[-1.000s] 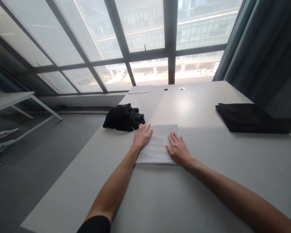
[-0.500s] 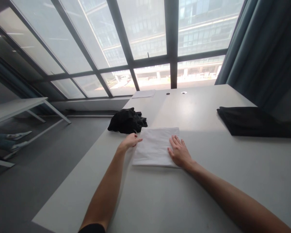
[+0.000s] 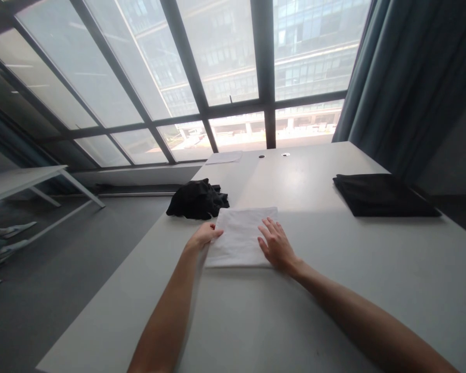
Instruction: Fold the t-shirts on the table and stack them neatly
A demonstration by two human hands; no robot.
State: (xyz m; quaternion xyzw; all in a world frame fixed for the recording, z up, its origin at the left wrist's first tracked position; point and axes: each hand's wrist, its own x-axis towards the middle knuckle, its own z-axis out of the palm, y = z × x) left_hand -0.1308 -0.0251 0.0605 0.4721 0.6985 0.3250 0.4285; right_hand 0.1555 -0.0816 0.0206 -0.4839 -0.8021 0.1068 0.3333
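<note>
A folded white cloth point(image 3: 238, 241) lies flat on the white table, its near fold facing me. At its left edge my left hand point(image 3: 204, 234) is closed, with the thumb on top and the other fingers partly hidden under or behind the edge. My right hand point(image 3: 276, 246) rests over the cloth's right side, palm down, fingers spread. Just beyond my left hand sits a crumpled black cloth point(image 3: 196, 199), close to the white one's far left corner.
A folded black cloth point(image 3: 384, 195) lies on the right of the table point(image 3: 314, 311). Near the window is a flat white sheet point(image 3: 224, 157), with two round cable holes beside it. To the left stand another table point(image 3: 23, 178) and a person's shoes point(image 3: 15, 230).
My left thumb and fingers have closed on the white cloth's left edge. My right hand stays at the right side, its fingers slightly raised. The whole view has shifted a little.
</note>
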